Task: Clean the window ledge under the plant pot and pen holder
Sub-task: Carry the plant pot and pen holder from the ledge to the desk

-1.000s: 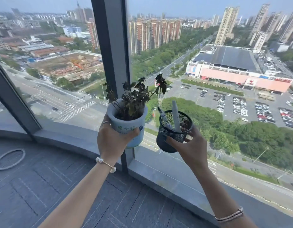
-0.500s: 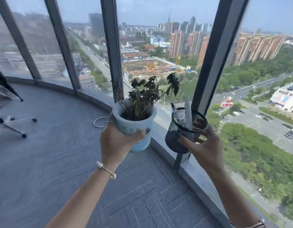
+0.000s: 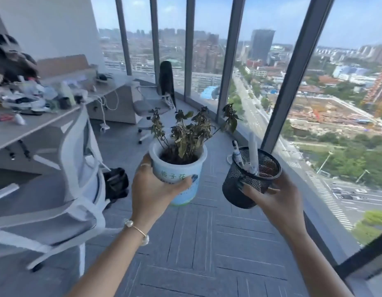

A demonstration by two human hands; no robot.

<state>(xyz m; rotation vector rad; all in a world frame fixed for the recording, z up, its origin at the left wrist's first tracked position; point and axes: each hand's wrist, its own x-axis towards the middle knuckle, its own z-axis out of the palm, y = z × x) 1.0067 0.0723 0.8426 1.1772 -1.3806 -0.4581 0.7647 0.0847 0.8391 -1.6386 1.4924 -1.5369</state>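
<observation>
Black wire mesh in one hand, pale plastic in the other: the person stands with both things lifted clear of the window ledge [image 3: 310, 213], which runs along the glass to the right of the right-hand grip. The left hand [image 3: 152, 190] is clamped round the plant pot [image 3: 179, 179], fingers behind and thumb across the printed front. The right hand [image 3: 275, 200] is wrapped round the pen holder [image 3: 251, 179] from below and behind, fingertips hooked on the mesh.

I'd judge this to be the clearing step, with both things carried away so the ledge can be wiped. The next move calls for a place to park them; the worktop [image 3: 35, 123], well off to the left of the left grip, is cluttered, and the floor [image 3: 207, 243] lies directly below both grips. Both need to go down level.

The pot holds dark soil and a drooping plant [image 3: 185, 133] with browned, curled leaves rising above the grip. The holder carries a marker [image 3: 237, 153] and a pale pen [image 3: 253, 151], leaning towards its left side; the pot could spill soil if tipped.
</observation>
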